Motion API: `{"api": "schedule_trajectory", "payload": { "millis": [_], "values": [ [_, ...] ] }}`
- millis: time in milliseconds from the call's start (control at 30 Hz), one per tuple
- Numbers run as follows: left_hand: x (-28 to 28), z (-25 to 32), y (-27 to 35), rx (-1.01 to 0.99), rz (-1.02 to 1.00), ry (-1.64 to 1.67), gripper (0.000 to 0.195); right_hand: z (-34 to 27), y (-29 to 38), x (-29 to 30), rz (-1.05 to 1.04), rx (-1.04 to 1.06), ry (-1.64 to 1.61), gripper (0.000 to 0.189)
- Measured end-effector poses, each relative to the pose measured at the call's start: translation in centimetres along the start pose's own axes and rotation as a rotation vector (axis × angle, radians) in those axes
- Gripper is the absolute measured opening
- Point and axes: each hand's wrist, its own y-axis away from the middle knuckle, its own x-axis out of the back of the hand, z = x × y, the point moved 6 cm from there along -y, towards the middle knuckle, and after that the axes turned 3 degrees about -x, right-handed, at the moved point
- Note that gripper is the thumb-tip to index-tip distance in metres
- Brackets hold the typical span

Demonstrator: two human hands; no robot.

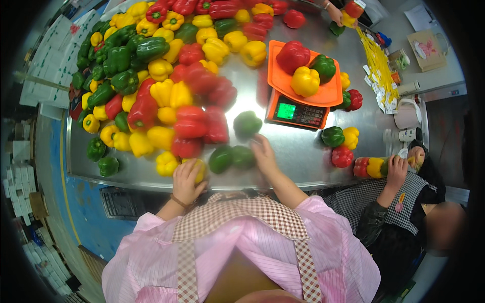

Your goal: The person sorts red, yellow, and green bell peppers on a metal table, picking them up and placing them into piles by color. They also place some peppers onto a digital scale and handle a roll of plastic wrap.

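Observation:
My left hand (186,181) is curled around a yellow bell pepper (200,171) by the table's near edge. Beside my right hand (266,154) are two green bell peppers lying together (232,158). A third, blurred green bell pepper (247,125) sits just beyond my right fingertips; whether they touch it is unclear. Red bell peppers (191,121) lie ahead of my hands, some blurred. On the orange tray of a digital scale (261,75), a red pepper (293,57), a yellow pepper (305,81) and a green pepper (323,68) rest together.
A large heap of mixed peppers (129,64) covers the left of the steel table (288,159). Three peppers (342,146) stand together right of the scale. At right, a co-worker's hand (397,172) holds a pepper row; another person's hand (334,14) works near yellow ties (373,64).

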Motion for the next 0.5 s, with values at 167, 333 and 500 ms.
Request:
{"api": "schedule_trajectory", "payload": {
  "millis": [167, 333, 500],
  "values": [
    [-1.5, -0.2, 0.1, -0.068, 0.095, -0.014, 0.057, -0.6, 0.1, -3.6, -0.066, 0.130, 0.186, 0.055],
    [-1.9, -0.1, -0.1, -0.061, 0.159, 0.044, 0.057, -5.9, 0.5, 0.3, -0.005, 0.220, 0.363, 0.041],
    [-0.6, 1.0, -1.1, 0.001, 0.161, 0.017, 0.059, -22.1, -4.6, 9.0, 0.311, 0.770, 0.628, 0.033]
  ]
}}
